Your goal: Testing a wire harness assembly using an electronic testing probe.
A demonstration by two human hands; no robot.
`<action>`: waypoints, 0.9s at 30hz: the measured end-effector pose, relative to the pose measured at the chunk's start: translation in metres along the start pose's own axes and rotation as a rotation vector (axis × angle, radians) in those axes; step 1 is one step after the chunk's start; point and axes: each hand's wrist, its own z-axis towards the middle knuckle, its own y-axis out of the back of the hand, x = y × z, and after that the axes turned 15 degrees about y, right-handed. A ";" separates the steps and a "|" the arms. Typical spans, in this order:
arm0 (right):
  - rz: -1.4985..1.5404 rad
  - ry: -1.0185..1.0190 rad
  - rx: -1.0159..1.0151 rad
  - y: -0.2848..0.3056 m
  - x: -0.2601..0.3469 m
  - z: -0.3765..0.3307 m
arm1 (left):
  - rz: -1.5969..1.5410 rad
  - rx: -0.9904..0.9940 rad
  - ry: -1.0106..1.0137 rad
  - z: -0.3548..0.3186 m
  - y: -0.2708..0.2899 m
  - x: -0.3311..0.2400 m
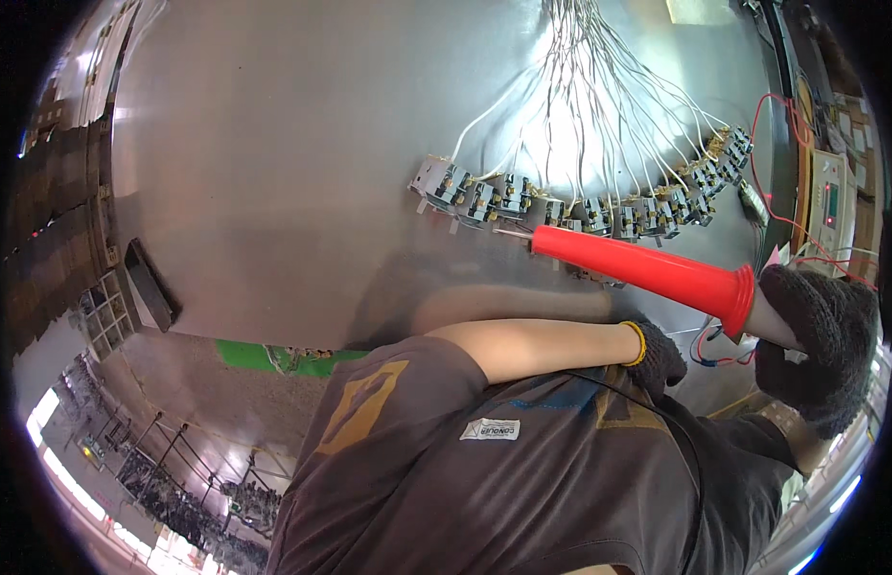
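My right hand (818, 345), in a dark knitted glove, is closed around the grey handle of a red test probe (637, 268). The probe slants to the left, its thin metal tip beside a curved row of small grey and black electrical parts (479, 203) with metal tabs. I cannot tell whether the tip touches one. White wires (570, 105) fan out from these parts toward the far edge. My left forearm lies across my body, and my gloved left hand (662, 358), with a yellow cuff, is low by the table's near edge below the probe; its fingers are hidden.
The parts lie on a shiny metal table (264, 172). A pale instrument with a display (830, 201) stands at the right, with a red wire (764, 187) looping near it. A dark block (150, 286) sits at the table's left corner, and a green strip (249, 356) shows under the near edge.
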 end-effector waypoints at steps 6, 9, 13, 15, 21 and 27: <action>-0.062 0.037 0.002 0.001 0.004 -0.006 | -0.013 0.038 0.034 -0.003 0.004 0.000; -0.051 -0.005 -0.010 0.000 0.008 -0.012 | -0.008 0.014 0.031 -0.005 0.003 -0.001; 0.086 -0.100 -0.215 -0.013 0.004 -0.026 | 0.017 -0.037 0.004 -0.022 0.007 -0.010; 0.225 -0.108 -0.372 -0.022 -0.007 -0.034 | 0.075 -0.037 0.040 -0.047 0.012 -0.018; 0.920 -0.156 -0.565 -0.091 0.013 -0.039 | 0.013 -0.851 0.169 -0.230 -0.006 -0.026; 1.188 0.126 -0.524 -0.171 0.085 0.033 | 0.345 -1.779 0.720 -0.319 -0.002 0.019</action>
